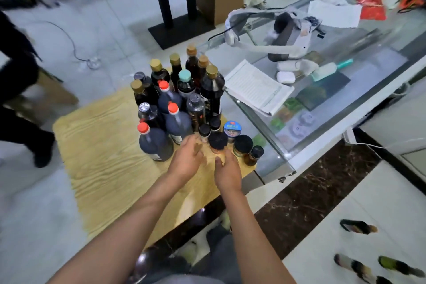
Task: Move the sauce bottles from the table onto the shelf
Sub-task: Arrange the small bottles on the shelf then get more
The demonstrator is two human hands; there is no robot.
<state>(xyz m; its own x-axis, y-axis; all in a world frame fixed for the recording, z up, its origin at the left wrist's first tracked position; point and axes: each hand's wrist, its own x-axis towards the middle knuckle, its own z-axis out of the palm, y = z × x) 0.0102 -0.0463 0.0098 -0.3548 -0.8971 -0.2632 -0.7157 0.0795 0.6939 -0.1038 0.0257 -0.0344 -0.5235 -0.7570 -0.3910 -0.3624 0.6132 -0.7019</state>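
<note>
Both my hands reach over the near edge of the wooden table [96, 145], my left hand [187, 157] loose-fingered beside and my right hand [227, 172] apparently gripping a black-capped jar [217, 140], with the sauce bottles [179, 90] clustered just beyond.

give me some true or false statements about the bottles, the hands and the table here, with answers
1. Three bottles have red caps. True.
2. One bottle has a teal cap. True.
3. The wooden table is bare of bottles. False: a cluster of bottles stands on it.
4. The left hand is lifting a red-capped bottle high. False: it is low, by the black-lidded jar.
5. The right hand is near that jar. True.
</note>
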